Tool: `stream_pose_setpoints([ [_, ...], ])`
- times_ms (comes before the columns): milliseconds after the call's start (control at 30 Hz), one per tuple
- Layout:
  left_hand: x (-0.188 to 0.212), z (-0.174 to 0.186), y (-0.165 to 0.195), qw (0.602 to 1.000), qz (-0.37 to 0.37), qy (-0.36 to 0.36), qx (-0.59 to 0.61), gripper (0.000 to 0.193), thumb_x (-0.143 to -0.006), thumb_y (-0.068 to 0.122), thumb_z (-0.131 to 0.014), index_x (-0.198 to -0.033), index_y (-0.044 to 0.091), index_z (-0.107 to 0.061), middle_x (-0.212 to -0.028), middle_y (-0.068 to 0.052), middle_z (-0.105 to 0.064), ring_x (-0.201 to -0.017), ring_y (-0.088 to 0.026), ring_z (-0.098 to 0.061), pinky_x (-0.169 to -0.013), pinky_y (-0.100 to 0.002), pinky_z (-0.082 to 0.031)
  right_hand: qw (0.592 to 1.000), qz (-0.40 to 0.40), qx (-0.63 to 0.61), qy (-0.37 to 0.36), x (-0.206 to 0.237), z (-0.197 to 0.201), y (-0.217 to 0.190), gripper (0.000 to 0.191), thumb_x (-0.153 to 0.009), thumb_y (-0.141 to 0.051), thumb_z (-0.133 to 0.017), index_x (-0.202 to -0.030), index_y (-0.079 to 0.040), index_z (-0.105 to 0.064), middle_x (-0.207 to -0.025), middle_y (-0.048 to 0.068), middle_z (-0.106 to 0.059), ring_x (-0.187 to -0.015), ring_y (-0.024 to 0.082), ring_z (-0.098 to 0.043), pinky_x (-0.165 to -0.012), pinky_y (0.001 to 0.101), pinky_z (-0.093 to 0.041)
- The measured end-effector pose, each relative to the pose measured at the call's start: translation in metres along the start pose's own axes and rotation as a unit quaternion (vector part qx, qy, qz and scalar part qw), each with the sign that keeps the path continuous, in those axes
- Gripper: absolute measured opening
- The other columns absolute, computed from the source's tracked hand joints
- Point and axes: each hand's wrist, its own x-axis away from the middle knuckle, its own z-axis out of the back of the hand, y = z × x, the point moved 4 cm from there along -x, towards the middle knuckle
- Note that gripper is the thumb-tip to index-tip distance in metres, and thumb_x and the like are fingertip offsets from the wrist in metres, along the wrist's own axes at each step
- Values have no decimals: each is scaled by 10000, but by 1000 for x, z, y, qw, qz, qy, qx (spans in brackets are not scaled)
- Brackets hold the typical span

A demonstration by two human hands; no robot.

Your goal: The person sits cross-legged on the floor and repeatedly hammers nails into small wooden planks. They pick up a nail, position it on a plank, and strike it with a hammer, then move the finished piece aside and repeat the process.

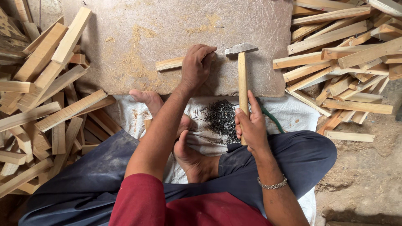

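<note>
My left hand (197, 67) presses down on a short pale wooden stick (169, 63) that lies on a flat stone slab (159, 33). My right hand (251, 123) grips the wooden handle of a hammer (242, 75), whose steel head is raised just right of the left hand's fingers. A pile of small dark nails (220, 117) lies on a white sack cloth (293, 113) between my hands and my crossed legs. Whether a nail is held under the left fingers is hidden.
Heaps of cut wooden sticks lie at the left (46, 104) and at the upper right (343, 58). My bare feet (188, 155) rest on the cloth. A green cord (272, 119) pokes out by the hammer handle. Sawdust dusts the slab; bare earth lies at right.
</note>
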Motion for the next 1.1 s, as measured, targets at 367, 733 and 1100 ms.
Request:
stream_pose_setpoints([
  [367, 11, -19, -18, 999, 22, 14, -22, 505, -955, 136, -760, -1413, 141, -547, -1009, -24, -740, -889, -159, -693, -807, -298, -614, 888, 282, 361, 44, 21, -5, -33, 576, -1021, -139, -642, -1537, 11, -434, -1334, 264, -667, -1076, 299, -751, -830, 373, -635],
  [733, 13, -20, -20, 996, 72, 2, 55, 852, -939, 70, -782, -1607, 176, -264, -1002, -3, -756, -887, -146, -753, -829, -298, -643, 841, 326, 430, 40, 22, -19, -59, 543, -1026, -112, -646, -1507, 58, -461, -1318, 324, -662, -1111, 366, -732, -873, 388, -638],
  [1100, 16, -27, -28, 994, 78, -5, 71, 908, -959, 101, -790, -1635, 207, -195, -1034, -7, -770, -915, -147, -761, -888, -301, -649, 835, 310, 452, 47, 26, -22, -68, 524, -971, -83, -683, -1450, 74, -541, -1247, 321, -690, -1095, 393, -726, -873, 433, -616],
])
